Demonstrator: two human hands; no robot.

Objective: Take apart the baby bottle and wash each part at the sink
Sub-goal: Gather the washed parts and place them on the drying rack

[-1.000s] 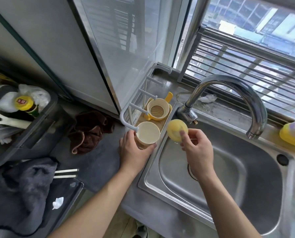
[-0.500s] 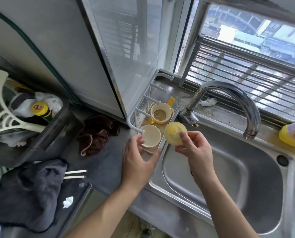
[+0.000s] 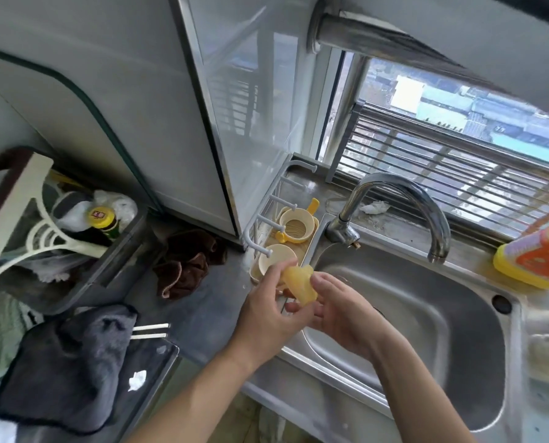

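A yellowish translucent bottle teat (image 3: pixel 299 286) is held between both hands over the left rim of the steel sink (image 3: pixel 426 318). My left hand (image 3: pixel 268 310) pinches its upper end with thumb and fingers. My right hand (image 3: pixel 337 310) holds its lower, wider end with curled fingers. Just behind my hands a cream bottle cup (image 3: pixel 274 262) stands in a narrow rack (image 3: pixel 268 212) beside the sink. A yellow collar ring with handles (image 3: pixel 297 225) lies further back in that rack.
The curved tap (image 3: pixel 420 206) arches over the sink, with no water seen running. A yellow dish-soap bottle (image 3: pixel 535 260) lies at the right edge. A brown cloth (image 3: pixel 186 263), a grey towel (image 3: pixel 65 362) and a dark bin of items (image 3: pixel 59 235) occupy the counter at left.
My left hand has left the cream cup in the rack and joined my right hand on the teat. Both hands have moved nearer to me. The camera has tilted up.
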